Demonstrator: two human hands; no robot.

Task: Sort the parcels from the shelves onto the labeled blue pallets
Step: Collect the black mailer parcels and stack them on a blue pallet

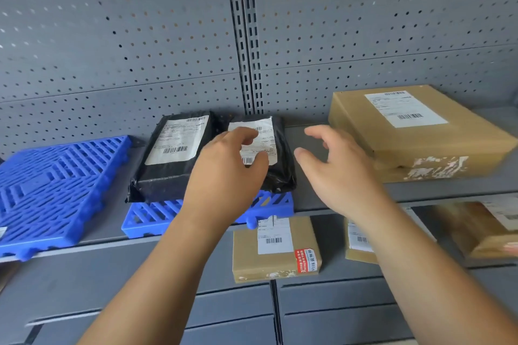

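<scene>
Two black plastic-wrapped parcels with white labels lie side by side on a blue pallet [151,218] on the upper shelf: a larger one [165,173] on the left and a smaller one [277,168] on the right. My left hand [227,173] hovers over the smaller black parcel with fingers loosely curved, holding nothing. My right hand [339,171] is spread just right of that parcel, also holding nothing. A second blue pallet [53,185] lies bare at the far left.
A large flat brown carton [420,145] sits on the upper shelf at right. On the lower shelf lie a small brown box with a red sticker [274,260], another box [358,246] behind my right forearm, and a parcel [482,235] at far right. Grey pegboard backs the shelves.
</scene>
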